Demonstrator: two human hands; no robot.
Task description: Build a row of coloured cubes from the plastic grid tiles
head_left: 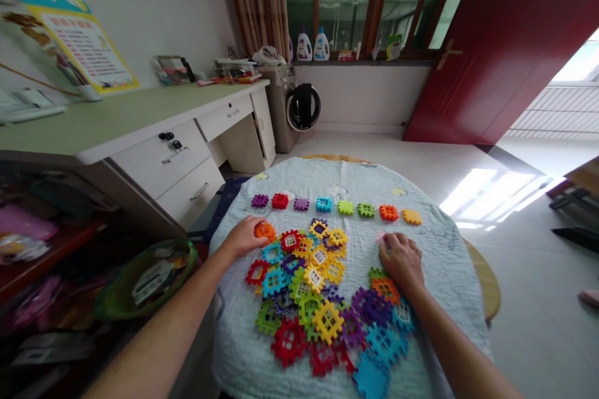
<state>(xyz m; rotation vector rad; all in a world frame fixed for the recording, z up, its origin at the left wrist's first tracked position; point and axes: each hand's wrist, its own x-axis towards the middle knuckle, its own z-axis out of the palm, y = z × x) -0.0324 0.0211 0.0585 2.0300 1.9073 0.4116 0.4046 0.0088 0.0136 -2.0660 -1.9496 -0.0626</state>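
Note:
My left hand grips an orange building block at the left edge of a heap of toy blocks. Fingers curled down, my right hand rests on the cloth right of the heap; a bit of pale pink shows at its fingertips, too little to name. The heap mixes red, blue, green, yellow and purple notched blocks, many with window grids. Behind it runs a spaced row of several blocks, from a purple block at the left to a light orange block at the right.
A pale blue cloth covers the round table. To the left stand a desk with drawers and a green basket. Farther back are a washing machine with its door open and a red door.

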